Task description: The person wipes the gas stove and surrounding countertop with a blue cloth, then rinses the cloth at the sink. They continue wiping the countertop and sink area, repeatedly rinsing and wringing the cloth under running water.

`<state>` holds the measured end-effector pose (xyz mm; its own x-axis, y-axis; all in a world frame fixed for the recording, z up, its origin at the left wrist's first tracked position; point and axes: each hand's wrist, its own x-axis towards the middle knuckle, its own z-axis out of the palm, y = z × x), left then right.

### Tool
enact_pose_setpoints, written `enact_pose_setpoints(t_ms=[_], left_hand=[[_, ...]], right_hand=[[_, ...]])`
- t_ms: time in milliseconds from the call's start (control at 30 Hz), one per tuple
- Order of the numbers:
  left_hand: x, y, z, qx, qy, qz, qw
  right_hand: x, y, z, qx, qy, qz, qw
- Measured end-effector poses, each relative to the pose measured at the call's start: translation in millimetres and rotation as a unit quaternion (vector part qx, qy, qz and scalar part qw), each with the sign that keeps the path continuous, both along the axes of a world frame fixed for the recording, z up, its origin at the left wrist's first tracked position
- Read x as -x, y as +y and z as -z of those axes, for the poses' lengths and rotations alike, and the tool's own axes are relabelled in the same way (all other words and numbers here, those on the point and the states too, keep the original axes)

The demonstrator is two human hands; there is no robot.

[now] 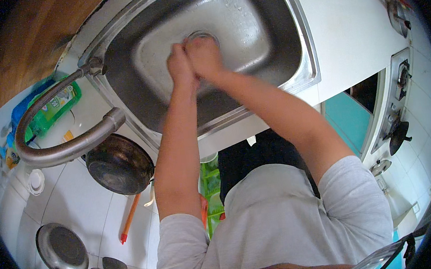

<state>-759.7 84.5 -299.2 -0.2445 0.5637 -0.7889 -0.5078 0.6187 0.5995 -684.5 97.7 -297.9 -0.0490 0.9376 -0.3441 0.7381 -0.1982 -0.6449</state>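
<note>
My left hand (180, 64) and my right hand (205, 56) are pressed together over the stainless steel sink basin (245, 27), close to the round drain (201, 34). Both look closed, fingers curled against each other, slightly blurred. Whether anything lies between them is hidden. Water drops dot the basin floor. At the basin's left corner stands a curved metal faucet (63, 149), its neck bent away from the hands; no water stream shows.
Green and blue detergent bottles (54, 108) stand beyond the faucet. A dark frying pan (120, 165) hangs on the tiled wall, left of my arms, with more pans and utensils below. White countertop (350, 31) borders the sink; a gas stove (393, 103) lies at the right.
</note>
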Motion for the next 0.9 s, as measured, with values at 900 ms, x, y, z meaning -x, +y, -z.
enact_pose_setpoints(t_ms=[900], left_hand=[[29.5, -29.7, -44.5, -0.076, -0.137, 0.257, 0.954]], right_hand=[[-118.3, 37.9, -75.8, 0.043, 0.24, -0.22, 0.945]])
